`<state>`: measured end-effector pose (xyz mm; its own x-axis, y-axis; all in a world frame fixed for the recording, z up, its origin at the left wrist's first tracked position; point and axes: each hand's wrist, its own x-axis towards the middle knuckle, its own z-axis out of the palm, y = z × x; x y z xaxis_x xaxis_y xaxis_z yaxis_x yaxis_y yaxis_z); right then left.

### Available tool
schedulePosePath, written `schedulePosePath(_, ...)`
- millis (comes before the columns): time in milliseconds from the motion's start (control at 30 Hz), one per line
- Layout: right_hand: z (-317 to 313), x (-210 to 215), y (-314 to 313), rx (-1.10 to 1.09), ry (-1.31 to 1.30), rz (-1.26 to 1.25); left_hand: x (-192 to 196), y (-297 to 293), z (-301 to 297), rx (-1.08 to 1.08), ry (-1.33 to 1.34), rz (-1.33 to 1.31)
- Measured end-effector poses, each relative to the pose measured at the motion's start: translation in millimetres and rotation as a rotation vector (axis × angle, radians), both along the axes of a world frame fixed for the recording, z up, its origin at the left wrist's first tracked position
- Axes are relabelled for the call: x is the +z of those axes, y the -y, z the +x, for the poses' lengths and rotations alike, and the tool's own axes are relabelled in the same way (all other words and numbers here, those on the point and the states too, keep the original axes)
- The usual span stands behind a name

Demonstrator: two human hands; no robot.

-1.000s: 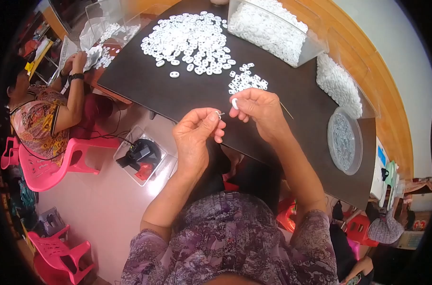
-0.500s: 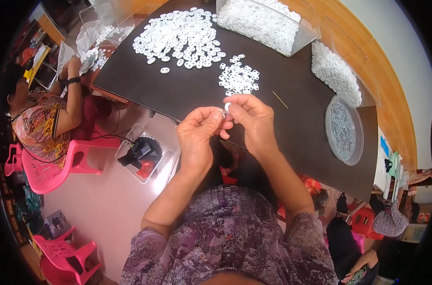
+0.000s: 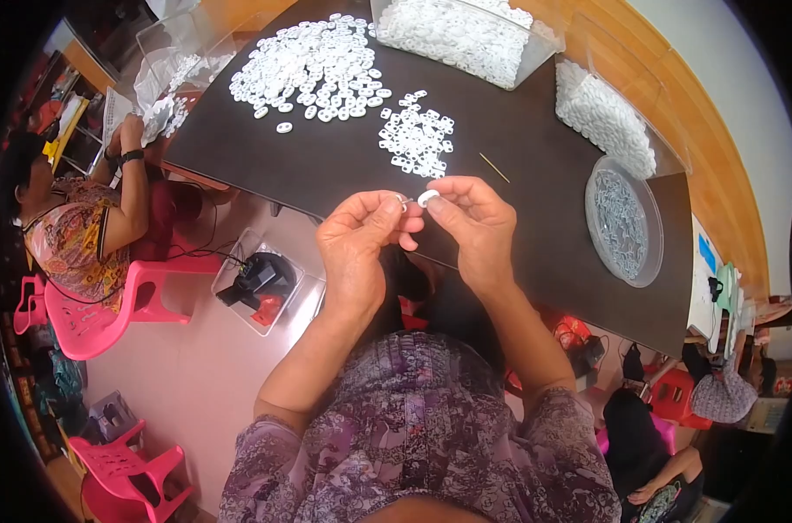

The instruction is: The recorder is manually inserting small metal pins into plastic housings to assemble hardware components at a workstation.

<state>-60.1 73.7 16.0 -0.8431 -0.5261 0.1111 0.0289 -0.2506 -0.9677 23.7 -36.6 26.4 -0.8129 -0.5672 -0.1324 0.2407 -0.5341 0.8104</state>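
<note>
Over the near edge of the dark table (image 3: 326, 157), my two hands work close together with a small gap between their fingertips. Thumb and fingers of my left hand (image 3: 354, 248) pinch a small white piece with a metal glint (image 3: 404, 204), mostly hidden by the fingers. My right hand (image 3: 481, 234) grips a white oval plastic piece (image 3: 428, 198) between thumb and forefinger. Just beyond lies a small pile of little white plastic pieces (image 3: 418, 139). A larger pile of white oval pieces with two holes (image 3: 313, 65) spreads at the far left.
Two clear bins of white pieces (image 3: 452, 39) (image 3: 601, 118) stand at the back and right. A round clear dish (image 3: 592, 218) holds small metal parts. A thin yellowish stick (image 3: 494, 167) lies nearby. Another person (image 3: 91, 209) sits at left beside a pink chair (image 3: 91, 322).
My hands have drawn slightly apart, the right one moving a little to the right with its white oval piece turned to show more face. The whole view has shifted slightly.
</note>
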Motion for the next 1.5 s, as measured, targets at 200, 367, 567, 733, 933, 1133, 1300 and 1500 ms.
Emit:
schedulePosePath(200, 9, -2, -8, -0.033, -0.037, -0.032, 4, -5, 3, 0.006, -0.013, -0.004)
schedulePosePath(367, 14, 1, -13, -0.015, 0.073, -0.008, -2, -10, 8, 0.011, -0.006, -0.02)
schedulePosePath(567, 15, -2, -15, -0.012, 0.216, -0.068, -11, -15, 14, 0.004, 0.001, -0.063)
schedulePosePath(733, 19, 0, -15, -0.03, 0.244, -0.058, -12, -23, 16, 0.04, -0.013, -0.153)
schedulePosePath(933, 22, 0, -12, -0.045, 0.244, -0.046, -14, -24, 19, 0.064, 0.012, -0.251)
schedulePosePath(1133, 26, -3, -9, -0.053, 0.176, -0.024, -17, -23, 20, 0.075, 0.027, -0.27)
schedulePosePath(1300, 31, 0, -9, -0.065, 0.113, -0.017, -17, -25, 20, 0.087, 0.029, -0.253)
schedulePosePath(1500, 34, -2, -6, -0.083, -0.022, -0.013, -19, -26, 21, 0.092, 0.056, -0.267)
